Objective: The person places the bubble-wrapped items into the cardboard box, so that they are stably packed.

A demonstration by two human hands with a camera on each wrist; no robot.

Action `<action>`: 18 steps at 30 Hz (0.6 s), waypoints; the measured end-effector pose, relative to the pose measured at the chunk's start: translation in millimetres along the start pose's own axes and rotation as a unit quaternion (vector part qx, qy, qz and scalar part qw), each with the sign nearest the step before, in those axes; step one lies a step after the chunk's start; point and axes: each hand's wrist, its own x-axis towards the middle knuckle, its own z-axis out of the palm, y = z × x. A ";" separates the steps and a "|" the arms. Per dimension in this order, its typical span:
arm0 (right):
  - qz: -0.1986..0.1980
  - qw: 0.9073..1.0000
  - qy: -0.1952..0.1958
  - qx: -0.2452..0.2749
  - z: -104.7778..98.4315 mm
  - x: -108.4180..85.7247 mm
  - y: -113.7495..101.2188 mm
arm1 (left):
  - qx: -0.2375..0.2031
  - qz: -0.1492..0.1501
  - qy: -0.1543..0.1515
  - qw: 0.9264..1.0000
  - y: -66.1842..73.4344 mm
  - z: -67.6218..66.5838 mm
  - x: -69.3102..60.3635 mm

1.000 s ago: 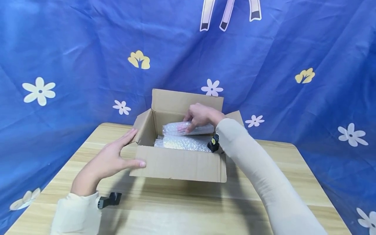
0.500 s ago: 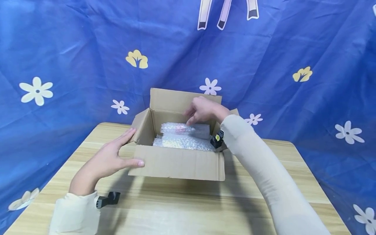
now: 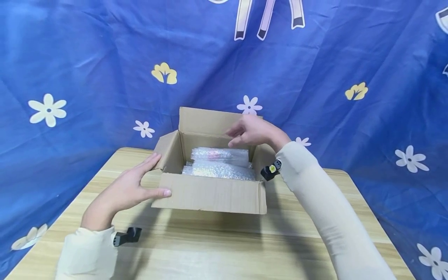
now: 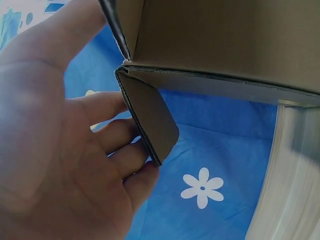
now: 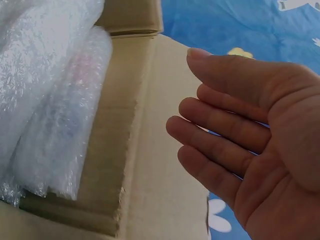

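Note:
In the head view, a cardboard box (image 3: 210, 194) stands on the table with its flaps spread. Inside lie a bubble-wrapped bundle (image 3: 224, 171) and, behind it, another bubble-wrapped item (image 3: 220, 154) with a reddish patch showing through. My left hand (image 3: 127, 190) rests against the box's left front corner. Its thumb touches the front flap, and its fingers lie along the outside of the left flap (image 4: 150, 112). Over the box's right rear side hovers my right hand (image 3: 253, 132), holding nothing, its fingers apart from the wrapped items. The right wrist view shows those fingers relaxed beside the right flap (image 5: 160, 125).
The wooden table (image 3: 210, 249) extends in front of the box and to both sides. A blue cloth (image 3: 315, 66) with printed flowers hangs behind it. Black wrist cameras (image 3: 127, 236) sit at both cuffs.
My right hand has let go of the rear bubble-wrapped item and moved up and right. That item now lies in the box. The left hand has stayed at the corner.

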 end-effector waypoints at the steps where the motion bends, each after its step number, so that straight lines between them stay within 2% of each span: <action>1: 0.001 1.000 0.011 0.005 -1.6 -4.1 0.4 | 0.004 0.000 0.000 1.000 0.0 -0.5 0.2; 6: 0.017 0.998 0.063 0.008 -7.4 -24.2 5.3 | 0.018 0.005 0.002 1.000 -1.8 -4.2 0.7; 9: 0.021 0.997 0.079 -0.002 -10.5 -36.6 9.2 | 0.020 0.010 0.006 1.000 -3.6 -8.2 1.0; 14: 0.032 0.994 0.100 -0.005 -15.6 -56.9 14.4 | 0.022 0.016 0.026 0.999 -6.2 -18.1 -0.2; 18: 0.050 0.988 0.146 0.003 -16.9 -77.6 20.2 | 0.042 0.013 0.052 0.998 -9.0 -28.1 -2.0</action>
